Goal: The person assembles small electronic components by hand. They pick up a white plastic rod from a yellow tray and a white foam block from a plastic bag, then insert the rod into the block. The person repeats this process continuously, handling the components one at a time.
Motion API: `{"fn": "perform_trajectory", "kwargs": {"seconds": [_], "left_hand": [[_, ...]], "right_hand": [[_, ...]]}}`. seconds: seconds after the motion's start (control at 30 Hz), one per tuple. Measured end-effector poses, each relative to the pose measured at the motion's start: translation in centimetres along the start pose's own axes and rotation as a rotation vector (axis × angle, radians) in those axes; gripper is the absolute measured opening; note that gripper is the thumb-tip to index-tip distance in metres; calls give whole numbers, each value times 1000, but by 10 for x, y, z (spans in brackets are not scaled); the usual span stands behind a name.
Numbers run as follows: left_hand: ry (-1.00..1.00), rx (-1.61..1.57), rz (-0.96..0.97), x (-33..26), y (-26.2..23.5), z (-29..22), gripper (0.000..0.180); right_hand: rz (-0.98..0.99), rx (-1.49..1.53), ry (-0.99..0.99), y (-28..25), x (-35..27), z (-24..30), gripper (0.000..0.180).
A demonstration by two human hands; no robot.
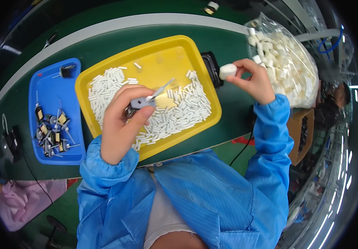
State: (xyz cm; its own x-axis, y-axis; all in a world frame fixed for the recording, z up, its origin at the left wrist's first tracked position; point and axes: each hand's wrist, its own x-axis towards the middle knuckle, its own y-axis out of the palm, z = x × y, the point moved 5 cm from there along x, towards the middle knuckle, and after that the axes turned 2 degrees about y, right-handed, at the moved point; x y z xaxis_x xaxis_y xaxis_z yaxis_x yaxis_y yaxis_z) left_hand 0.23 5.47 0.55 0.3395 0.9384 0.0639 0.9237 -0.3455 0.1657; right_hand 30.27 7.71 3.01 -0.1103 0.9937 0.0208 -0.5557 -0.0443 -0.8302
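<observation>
My left hand [123, 114] is closed round a small dark part with a grey cap [139, 102], over the yellow tray [154, 58]. A thin pale stem sticks out of the part toward the upper right. Many short white tubes [179, 112] lie loose in that tray, with a pale yellow piece [164, 101] among them. Out to the right, my right hand [253, 79] pinches a white foam plug [228, 71] between thumb and fingers, beside a black box-like device [213, 68] at the tray's edge.
A blue tray [36, 137] at left holds several small parts with thin shafts [54, 133]. Back right stands a clear bag of white foam plugs [286, 62], near a cardboard box [297, 137]. A person in pink [25, 199] sits at lower left; a black device [11, 141] has a cable.
</observation>
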Motion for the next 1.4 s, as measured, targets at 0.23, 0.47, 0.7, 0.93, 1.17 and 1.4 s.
{"fn": "perform_trajectory", "kwargs": {"seconds": [0.23, 0.47, 0.7, 0.93, 1.17, 1.4], "left_hand": [[42, -159, -38, 6, -6, -9, 22], [50, -44, -119, 3, -18, -14, 29], [119, 263, -46, 16, 3, -17, 56], [280, 659, 175, 29, 22, -24, 54], [87, 119, 67, 34, 22, -7, 19], [107, 265, 65, 127, -3, -17, 23]], "right_hand": [[183, 818, -40, 63, 25, 113, 24], [90, 935, -105, 87, 23, 110, 14], [45, 948, -85, 83, 10, 104, 19], [65, 736, -127, 72, 9, 94, 25], [-17, 780, -188, 64, 5, 101, 38], [-55, 961, 56, 74, 1, 57, 31]]}}
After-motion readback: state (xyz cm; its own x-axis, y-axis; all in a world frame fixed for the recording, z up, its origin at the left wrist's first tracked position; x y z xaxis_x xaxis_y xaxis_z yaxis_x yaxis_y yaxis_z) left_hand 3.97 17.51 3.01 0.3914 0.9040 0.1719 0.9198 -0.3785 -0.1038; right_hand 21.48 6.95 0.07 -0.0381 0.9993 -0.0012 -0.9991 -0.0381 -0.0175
